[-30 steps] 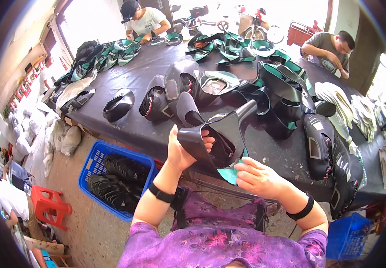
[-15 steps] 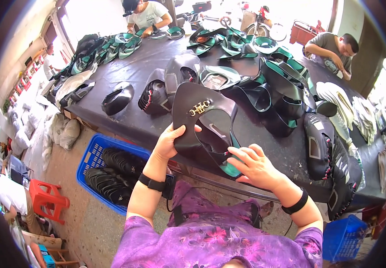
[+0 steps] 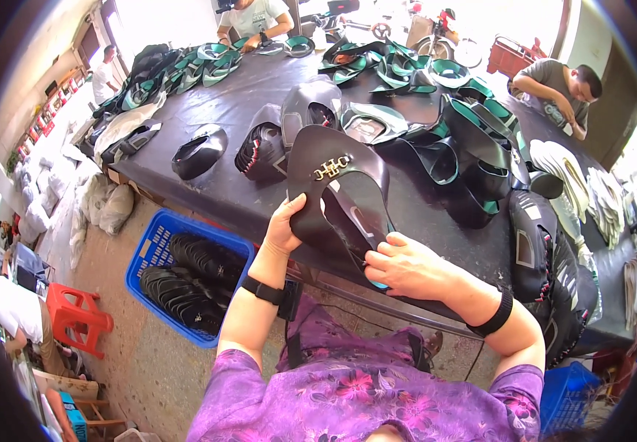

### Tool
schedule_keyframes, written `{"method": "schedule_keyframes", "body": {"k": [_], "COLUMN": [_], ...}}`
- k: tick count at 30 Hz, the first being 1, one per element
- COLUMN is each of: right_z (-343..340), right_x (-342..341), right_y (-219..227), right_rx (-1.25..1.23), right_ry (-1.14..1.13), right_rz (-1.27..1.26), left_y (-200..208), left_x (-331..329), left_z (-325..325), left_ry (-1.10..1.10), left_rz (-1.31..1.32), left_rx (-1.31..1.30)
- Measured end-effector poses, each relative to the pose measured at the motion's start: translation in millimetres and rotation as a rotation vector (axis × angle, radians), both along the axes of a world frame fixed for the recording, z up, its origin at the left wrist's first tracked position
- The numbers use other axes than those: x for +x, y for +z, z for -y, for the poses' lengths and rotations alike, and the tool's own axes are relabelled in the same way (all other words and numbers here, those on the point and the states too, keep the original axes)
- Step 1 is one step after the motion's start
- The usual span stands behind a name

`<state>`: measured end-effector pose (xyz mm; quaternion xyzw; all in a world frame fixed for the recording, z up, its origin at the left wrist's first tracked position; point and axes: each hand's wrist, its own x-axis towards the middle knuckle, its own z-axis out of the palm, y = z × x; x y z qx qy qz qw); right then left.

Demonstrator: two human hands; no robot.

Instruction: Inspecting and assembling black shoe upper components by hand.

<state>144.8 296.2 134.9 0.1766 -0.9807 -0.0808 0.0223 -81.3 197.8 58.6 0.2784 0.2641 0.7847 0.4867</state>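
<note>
Head view: the left hand [image 3: 284,225] holds a black shoe upper [image 3: 305,188] by its left edge, thumb lying on the outer face. The right hand [image 3: 401,265] is bunched narrow at the lower end of the same upper, fingers curled over its edge; it seems to pinch the piece there, though the fingertips are partly hidden. The upper is held up in front of the person, at the near edge of the surface [image 3: 252,202], outer face showing, with a gold-coloured ornament [image 3: 332,168] on its broad part and a bit of teal lining [image 3: 377,283] just below the right fingers.

Beyond it on the surface stand stacked black uppers [image 3: 263,144] with red and white bits along their edges, a lone black upper [image 3: 199,151] to their left and a pale-lined piece [image 3: 370,125] to their right. Farther right is a pile of teal-lined uppers [image 3: 480,147], then folded pale cloths [image 3: 558,166]. On the floor at left, a blue basket [image 3: 155,247] holds more black uppers [image 3: 186,291], near a red stool [image 3: 75,317]. Across the surface, a person in a white shirt [image 3: 256,18] and another in a dark shirt [image 3: 561,88] bend forward
</note>
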Motion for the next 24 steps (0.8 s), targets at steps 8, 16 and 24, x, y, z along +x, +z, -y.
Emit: {"method": "schedule_keyframes", "body": {"k": [8,16,24], "right_z": [-15.8,22.1,28.3], "right_x": [13.2,66.8,80.2], "right_y": [-35.0,-38.9,-53.9], "right_rx": [-0.34,-0.265,-0.529], "right_ry": [0.05,-0.123,-0.371], "right_rz": [-0.084,-0.399,-0.459], "left_y": [-12.6,6.7,9.2], "left_x": [-8.7,35.1,36.9], "left_z": [-20.1,-107.8,-111.3], "left_ry": [-0.108,-0.573,-0.662], "left_rz": [0.166,0.115,-0.091], "left_rx": [0.064,0.005,-0.187]}}
